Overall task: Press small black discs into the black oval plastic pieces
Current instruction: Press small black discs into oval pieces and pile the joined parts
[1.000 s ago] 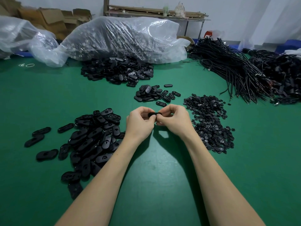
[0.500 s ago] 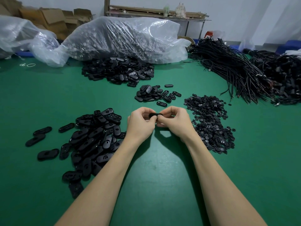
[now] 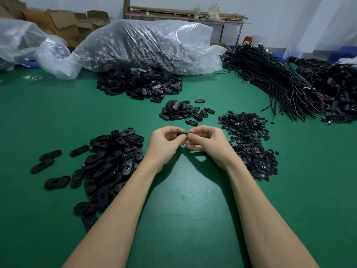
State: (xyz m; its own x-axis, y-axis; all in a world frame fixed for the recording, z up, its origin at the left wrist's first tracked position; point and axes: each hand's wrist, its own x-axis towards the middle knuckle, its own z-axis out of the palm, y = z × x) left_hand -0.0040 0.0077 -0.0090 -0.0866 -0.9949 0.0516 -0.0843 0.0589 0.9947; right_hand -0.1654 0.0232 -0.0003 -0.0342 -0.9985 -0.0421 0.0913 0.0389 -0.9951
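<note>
My left hand (image 3: 164,144) and my right hand (image 3: 207,141) meet above the green table's middle and together pinch one black oval piece (image 3: 183,134) between their fingertips. Only its top edge shows; whether a disc sits in it is hidden. A heap of small black discs (image 3: 249,144) lies just right of my right hand. A large heap of black oval pieces (image 3: 112,161) lies left of my left hand. A smaller pile of ovals (image 3: 177,111) sits just beyond the hands.
A bigger pile of ovals (image 3: 141,84) spills from a clear plastic bag (image 3: 146,43) at the back. Bundles of black cables (image 3: 280,82) cover the right back. The green table (image 3: 183,200) runs between my forearms. Cardboard boxes (image 3: 61,22) stand far left.
Both hands stay together on the oval piece; only the fingers shift slightly around it.
</note>
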